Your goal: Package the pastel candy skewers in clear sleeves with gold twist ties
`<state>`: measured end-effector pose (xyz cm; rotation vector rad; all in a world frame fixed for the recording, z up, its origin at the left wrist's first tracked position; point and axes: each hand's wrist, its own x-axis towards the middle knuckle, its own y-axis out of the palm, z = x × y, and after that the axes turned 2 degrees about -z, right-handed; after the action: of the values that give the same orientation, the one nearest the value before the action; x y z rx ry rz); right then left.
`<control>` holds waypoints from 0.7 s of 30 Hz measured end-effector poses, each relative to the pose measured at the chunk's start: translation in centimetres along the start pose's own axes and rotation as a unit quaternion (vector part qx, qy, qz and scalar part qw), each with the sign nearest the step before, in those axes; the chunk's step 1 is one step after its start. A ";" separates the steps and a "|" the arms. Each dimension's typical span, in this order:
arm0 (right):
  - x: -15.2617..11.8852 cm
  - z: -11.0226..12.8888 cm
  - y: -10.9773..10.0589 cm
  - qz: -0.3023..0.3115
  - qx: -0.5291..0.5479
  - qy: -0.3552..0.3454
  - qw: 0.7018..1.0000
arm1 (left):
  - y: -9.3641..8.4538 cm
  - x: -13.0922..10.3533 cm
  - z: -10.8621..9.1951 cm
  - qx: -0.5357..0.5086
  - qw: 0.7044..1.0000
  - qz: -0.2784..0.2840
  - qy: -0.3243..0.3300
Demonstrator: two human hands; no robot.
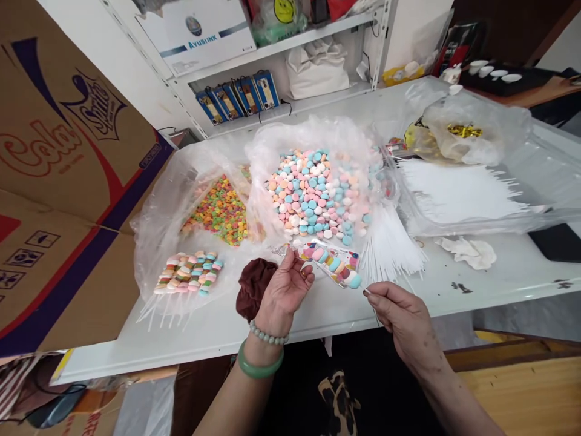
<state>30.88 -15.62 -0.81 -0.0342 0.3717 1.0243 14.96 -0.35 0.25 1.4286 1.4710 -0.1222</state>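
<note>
A row of pastel candies lies along a colourful printed wrapper between my hands. My left hand is at the wrapper's left end, palm up, with its fingers curled in; whatever they pinch is too small to tell. Beyond the candies' right end, my right hand is closed, thumb and index finger pressed together on something too thin to make out. Behind them, a clear bag holds loose pastel candies. White sticks fan out to its right. Several finished candy skewers lie at the left.
A bag of small coloured rings and a dark red cloth are on the table. A large cardboard box stands at the left. At the right are bundled white sticks, crumpled tissue and a black phone-like object.
</note>
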 end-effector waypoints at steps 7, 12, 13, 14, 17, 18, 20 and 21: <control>0.3 -1.3 -0.6 -0.031 -0.079 -0.049 0.995 | -0.5 0.3 0.6 0.026 0.999 0.034 -0.008; 0.0 -2.0 0.0 -0.040 -0.103 -0.080 0.991 | -0.6 0.3 0.1 0.000 1.000 -0.005 0.000; 0.0 -2.1 0.2 -0.041 -0.112 -0.088 0.989 | -0.6 0.3 0.0 -0.008 1.000 -0.012 0.004; -0.1 -2.0 0.4 -0.042 -0.122 -0.097 0.987 | -0.7 0.4 -0.1 -0.016 1.000 -0.014 0.008; -0.2 -1.6 1.0 -0.046 -0.158 -0.132 0.978 | -1.1 0.6 -0.4 -0.033 0.999 0.003 0.022; -0.2 -1.5 1.2 -0.045 -0.169 -0.146 0.974 | -1.3 0.6 -0.4 -0.035 0.999 0.011 0.027; -0.3 -1.3 1.5 -0.043 -0.194 -0.174 0.965 | -1.5 0.7 -0.5 -0.031 0.999 0.027 0.035; -0.3 -1.2 1.6 -0.043 -0.207 -0.187 0.959 | -1.7 0.7 -0.5 -0.023 0.998 0.035 0.038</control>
<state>29.08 -15.28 -1.65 -0.2277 -0.1912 0.9821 13.57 -0.04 -0.94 1.4583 1.4752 0.0098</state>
